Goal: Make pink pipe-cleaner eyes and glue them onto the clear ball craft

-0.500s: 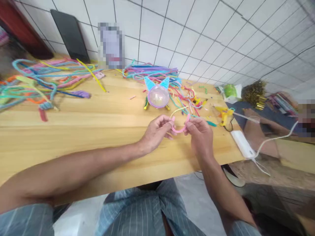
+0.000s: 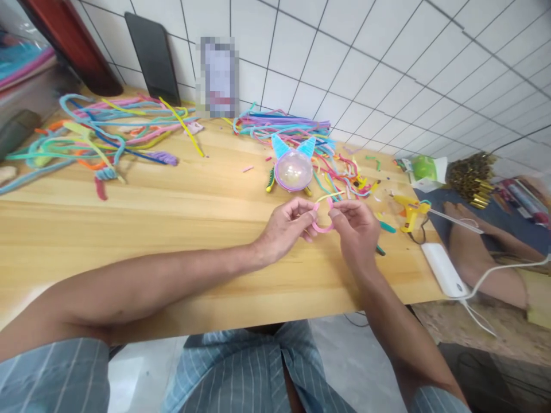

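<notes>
A short pink pipe cleaner [image 2: 322, 229], bent into a U, is held above the table between my two hands. My left hand [image 2: 293, 225] pinches one end and my right hand [image 2: 355, 225] pinches the other, with both tips pointing up. Just beyond them stands a clear round ball [image 2: 294, 170] with a purple rim and two blue pointed ears. Green and yellow pieces stick out at its lower sides. A pale yellow pipe cleaner [image 2: 330, 195] lies right behind my fingers.
Loose pipe cleaners [image 2: 94, 137] cover the left side, and a bundle [image 2: 284, 123] lies by the tiled wall. At right are a yellow glue gun [image 2: 411, 211] and a white power strip [image 2: 444, 269]. Another person's arm [image 2: 469, 252] is beyond. Two phones lean on the wall, one black [image 2: 152, 57].
My hands have come closer together, and the pink pipe cleaner is bent into a narrower U. The whole view has shifted, so things sit further right.
</notes>
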`<state>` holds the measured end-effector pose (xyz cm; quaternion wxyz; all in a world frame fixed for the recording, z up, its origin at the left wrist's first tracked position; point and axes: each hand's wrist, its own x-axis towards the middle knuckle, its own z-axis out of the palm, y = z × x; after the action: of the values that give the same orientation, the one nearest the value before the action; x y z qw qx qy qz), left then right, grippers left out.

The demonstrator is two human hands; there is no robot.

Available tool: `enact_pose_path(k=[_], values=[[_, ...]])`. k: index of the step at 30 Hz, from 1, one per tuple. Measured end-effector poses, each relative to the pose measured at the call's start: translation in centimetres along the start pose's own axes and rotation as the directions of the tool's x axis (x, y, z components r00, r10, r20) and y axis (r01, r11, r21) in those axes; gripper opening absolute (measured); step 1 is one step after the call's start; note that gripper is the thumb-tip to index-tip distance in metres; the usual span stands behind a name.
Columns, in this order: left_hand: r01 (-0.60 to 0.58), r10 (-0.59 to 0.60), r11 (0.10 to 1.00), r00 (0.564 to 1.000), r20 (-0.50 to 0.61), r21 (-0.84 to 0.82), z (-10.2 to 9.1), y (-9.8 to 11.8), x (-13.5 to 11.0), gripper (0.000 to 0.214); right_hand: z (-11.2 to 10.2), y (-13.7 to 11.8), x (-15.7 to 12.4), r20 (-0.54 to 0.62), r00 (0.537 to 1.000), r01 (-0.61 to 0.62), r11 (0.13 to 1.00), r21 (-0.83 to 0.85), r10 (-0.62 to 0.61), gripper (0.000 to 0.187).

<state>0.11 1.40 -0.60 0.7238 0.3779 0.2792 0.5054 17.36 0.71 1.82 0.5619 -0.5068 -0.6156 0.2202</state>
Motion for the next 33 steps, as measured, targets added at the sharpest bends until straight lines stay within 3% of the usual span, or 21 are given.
enact_pose_path(k=[6,24,33], values=[[0.005,-0.005,1.000,1.000,0.006,-0.011,-0.4,-0.2,0.4,0.023,0.1,1.1,-0.1,0.032,0.986,0.167,0.985,-0.049,-0.166,0.010],[0.007,-0.010,0.994,1.000,0.020,0.105,-1.1,-0.9,0.5,0.040,-1.0,2.1,-0.9,0.134,0.977,0.182,0.977,-0.113,-0.166,0.010],[0.023,-0.024,0.995,1.000,0.016,0.094,-1.1,-0.9,0.4,0.030,-1.0,2.0,-1.0,0.156,0.974,0.186,0.974,-0.129,-0.166,0.013]])
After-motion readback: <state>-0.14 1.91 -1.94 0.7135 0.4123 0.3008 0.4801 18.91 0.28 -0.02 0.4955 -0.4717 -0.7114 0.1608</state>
